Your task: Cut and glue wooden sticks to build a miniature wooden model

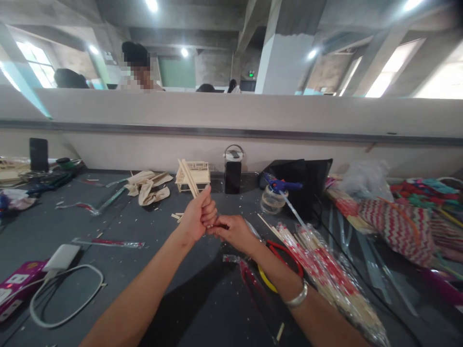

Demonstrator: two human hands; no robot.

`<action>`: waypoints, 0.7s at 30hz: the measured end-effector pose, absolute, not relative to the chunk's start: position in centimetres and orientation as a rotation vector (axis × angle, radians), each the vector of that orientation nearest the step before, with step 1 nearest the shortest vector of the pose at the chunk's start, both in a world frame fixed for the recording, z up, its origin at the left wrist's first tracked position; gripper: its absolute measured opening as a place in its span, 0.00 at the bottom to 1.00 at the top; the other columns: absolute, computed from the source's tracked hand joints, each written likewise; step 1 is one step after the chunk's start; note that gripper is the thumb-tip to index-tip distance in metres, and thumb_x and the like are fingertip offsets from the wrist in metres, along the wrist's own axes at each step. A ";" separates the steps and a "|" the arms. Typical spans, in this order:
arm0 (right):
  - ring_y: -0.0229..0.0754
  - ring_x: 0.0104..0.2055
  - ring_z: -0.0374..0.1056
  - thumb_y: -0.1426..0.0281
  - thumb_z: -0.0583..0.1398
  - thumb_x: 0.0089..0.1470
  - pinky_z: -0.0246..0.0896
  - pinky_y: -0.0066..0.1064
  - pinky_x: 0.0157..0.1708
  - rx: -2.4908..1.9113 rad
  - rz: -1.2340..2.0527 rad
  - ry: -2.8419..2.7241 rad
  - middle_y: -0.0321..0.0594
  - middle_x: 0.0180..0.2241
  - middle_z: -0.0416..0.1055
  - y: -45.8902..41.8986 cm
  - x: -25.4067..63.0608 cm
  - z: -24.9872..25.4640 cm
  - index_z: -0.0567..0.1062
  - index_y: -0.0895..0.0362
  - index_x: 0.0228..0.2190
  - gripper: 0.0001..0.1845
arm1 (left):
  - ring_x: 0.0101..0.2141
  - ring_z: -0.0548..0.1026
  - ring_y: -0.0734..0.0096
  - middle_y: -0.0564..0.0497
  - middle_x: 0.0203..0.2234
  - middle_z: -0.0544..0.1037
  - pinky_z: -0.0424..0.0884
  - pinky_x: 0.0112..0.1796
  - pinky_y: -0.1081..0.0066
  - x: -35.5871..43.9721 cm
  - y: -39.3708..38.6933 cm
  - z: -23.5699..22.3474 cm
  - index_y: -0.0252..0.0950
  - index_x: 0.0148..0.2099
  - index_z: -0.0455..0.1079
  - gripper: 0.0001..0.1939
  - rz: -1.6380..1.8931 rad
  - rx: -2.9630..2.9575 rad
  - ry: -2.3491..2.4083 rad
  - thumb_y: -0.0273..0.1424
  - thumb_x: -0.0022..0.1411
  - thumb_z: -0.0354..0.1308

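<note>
My left hand (pixel 199 216) is closed round a few pale wooden chopsticks (pixel 188 177), their upper ends tilted up and to the left. Against the lower edge of that fist, my right hand (pixel 235 232) has its fingers pinched together; what lies between them is hidden. Behind the chopsticks stands a small model (pixel 203 172) built of thin wooden sticks, with railing-like sides. Short cut pieces of stick (pixel 177 217) lie left of my left hand. Wrapped chopsticks (pixel 321 260) in clear plastic with red print lie right of my right forearm.
A blue glue gun (pixel 284 185) rests on a glass jar (pixel 272 201). A phone (pixel 232 178) stands at the back. Red and yellow tool handles (pixel 289 255) lie beneath my right forearm. A white cable (pixel 65 323) loops at left. Patterned knitwear (pixel 394 231) lies right. People sit beyond the partition (pixel 231 108).
</note>
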State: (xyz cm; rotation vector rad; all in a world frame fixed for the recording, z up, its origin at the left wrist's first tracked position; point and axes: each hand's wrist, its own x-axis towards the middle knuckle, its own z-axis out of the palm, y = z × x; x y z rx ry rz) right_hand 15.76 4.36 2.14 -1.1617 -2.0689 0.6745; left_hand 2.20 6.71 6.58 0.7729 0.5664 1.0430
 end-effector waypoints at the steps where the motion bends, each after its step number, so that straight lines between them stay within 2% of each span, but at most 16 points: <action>1: 0.34 0.26 0.69 0.57 0.61 0.52 0.57 0.22 0.28 -1.237 0.588 -2.140 0.31 0.24 0.75 4.4 16.0 2.6 0.77 0.55 0.29 0.14 | 0.10 0.43 0.83 0.63 0.08 0.47 0.41 0.11 0.79 2.2 6.7 6.6 0.38 0.19 0.46 0.28 1.046 0.769 0.578 0.45 0.58 0.57; 3: 0.35 0.33 0.71 0.56 0.61 0.53 0.58 0.22 0.31 -1.486 0.385 -2.250 0.32 0.31 0.77 4.7 17.0 3.8 0.77 0.53 0.32 0.13 | 0.10 0.43 0.83 0.63 0.08 0.46 0.40 0.11 0.79 2.2 6.8 6.4 0.38 0.19 0.45 0.28 1.037 0.767 0.595 0.46 0.58 0.56; 5: 0.38 0.41 0.71 0.60 0.58 0.56 0.59 0.24 0.36 -1.786 0.213 -2.244 0.35 0.37 0.77 4.9 18.7 5.0 0.77 0.51 0.36 0.11 | 0.10 0.43 0.83 0.63 0.08 0.46 0.41 0.11 0.79 2.2 6.9 6.4 0.38 0.18 0.45 0.28 1.041 0.776 0.614 0.46 0.59 0.55; 7: 0.45 0.46 0.70 0.66 0.56 0.58 0.60 0.30 0.40 -2.021 0.121 -2.156 0.44 0.40 0.76 5.1 20.7 5.7 0.76 0.56 0.37 0.11 | 0.10 0.43 0.83 0.63 0.09 0.45 0.40 0.11 0.79 2.2 6.8 6.4 0.38 0.18 0.45 0.28 1.046 0.791 0.638 0.47 0.59 0.54; 10: 0.55 0.46 0.70 0.73 0.58 0.55 0.63 0.38 0.40 -2.336 0.087 -2.024 0.56 0.41 0.74 5.4 23.5 5.7 0.77 0.63 0.36 0.09 | 0.10 0.43 0.84 0.63 0.09 0.45 0.41 0.11 0.79 2.3 6.7 6.5 0.38 0.18 0.45 0.29 1.021 0.824 0.658 0.48 0.58 0.55; 13: 0.50 0.44 0.71 0.73 0.60 0.54 0.66 0.39 0.40 -2.553 0.170 -1.962 0.52 0.40 0.74 5.8 25.1 4.6 0.76 0.63 0.37 0.08 | 0.11 0.43 0.84 0.63 0.09 0.46 0.41 0.12 0.79 2.4 6.4 6.5 0.37 0.18 0.46 0.28 0.967 0.859 0.657 0.47 0.58 0.55; 16: 0.43 0.43 0.69 0.67 0.58 0.58 0.67 0.40 0.41 -2.625 0.246 -1.963 0.44 0.44 0.71 6.1 25.6 3.2 0.71 0.60 0.44 0.13 | 0.10 0.43 0.84 0.63 0.09 0.46 0.41 0.12 0.79 2.7 6.3 6.4 0.37 0.18 0.47 0.27 0.920 0.883 0.657 0.46 0.58 0.55; 18: 0.43 0.44 0.69 0.65 0.58 0.59 0.67 0.41 0.42 -2.616 0.260 -1.974 0.43 0.46 0.69 6.3 25.8 2.5 0.69 0.59 0.46 0.16 | 0.10 0.44 0.84 0.63 0.09 0.47 0.41 0.12 0.79 2.8 6.2 6.2 0.37 0.19 0.47 0.27 0.893 0.897 0.659 0.45 0.58 0.56; 21: 0.43 0.43 0.69 0.65 0.58 0.58 0.67 0.41 0.42 -2.564 0.240 -1.980 0.43 0.44 0.71 6.4 26.0 2.2 0.71 0.60 0.44 0.14 | 0.11 0.44 0.85 0.63 0.09 0.47 0.41 0.12 0.79 2.9 6.2 5.9 0.37 0.19 0.47 0.26 0.863 0.921 0.667 0.44 0.57 0.57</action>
